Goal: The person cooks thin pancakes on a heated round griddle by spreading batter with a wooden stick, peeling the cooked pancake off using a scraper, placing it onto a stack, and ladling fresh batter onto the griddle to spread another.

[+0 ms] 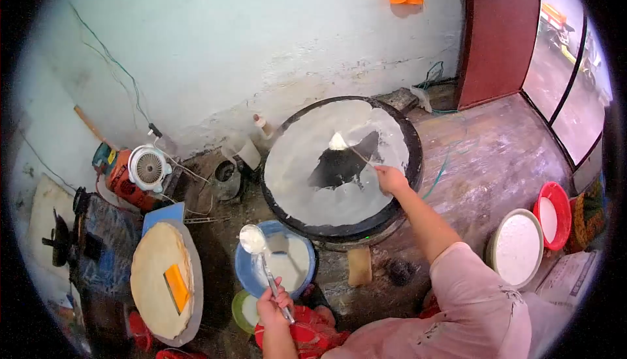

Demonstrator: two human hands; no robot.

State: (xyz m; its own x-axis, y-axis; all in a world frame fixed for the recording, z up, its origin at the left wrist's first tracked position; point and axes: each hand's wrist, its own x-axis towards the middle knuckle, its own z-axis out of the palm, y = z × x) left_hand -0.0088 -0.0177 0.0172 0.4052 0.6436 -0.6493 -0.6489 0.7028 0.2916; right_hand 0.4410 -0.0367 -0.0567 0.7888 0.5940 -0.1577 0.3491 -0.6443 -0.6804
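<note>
Head | left hand (275,303) closed round ladle (268,274) | right hand (390,180) round white-tipped tool (338,141)

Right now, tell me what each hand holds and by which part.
The left hand grips the ladle by its handle; the right hand grips a thin stick by its near end.
</note>
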